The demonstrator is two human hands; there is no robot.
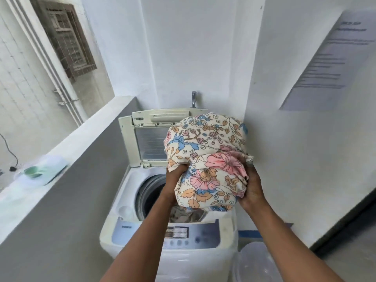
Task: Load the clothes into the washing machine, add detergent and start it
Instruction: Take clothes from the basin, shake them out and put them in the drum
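A bundled floral cloth (207, 151), cream with pink and blue flowers, is held above the open drum (150, 192) of a white top-loading washing machine (126, 237). My left hand (175, 176) grips the bundle's left underside. My right hand (251, 186) clasps its right side. The machine's lid (146, 139) stands raised at the back. Some grey and brown clothes (187, 215) lie inside the drum below the bundle. A white detergent bottle with a green cap (38, 171) lies blurred on the left ledge.
A grey half-wall with a white ledge (85, 139) runs along the left of the machine. A tap (194, 98) sticks out of the wall behind the lid. A translucent plastic tub (254, 261) stands on the floor at the machine's right. A notice (329, 62) hangs on the right wall.
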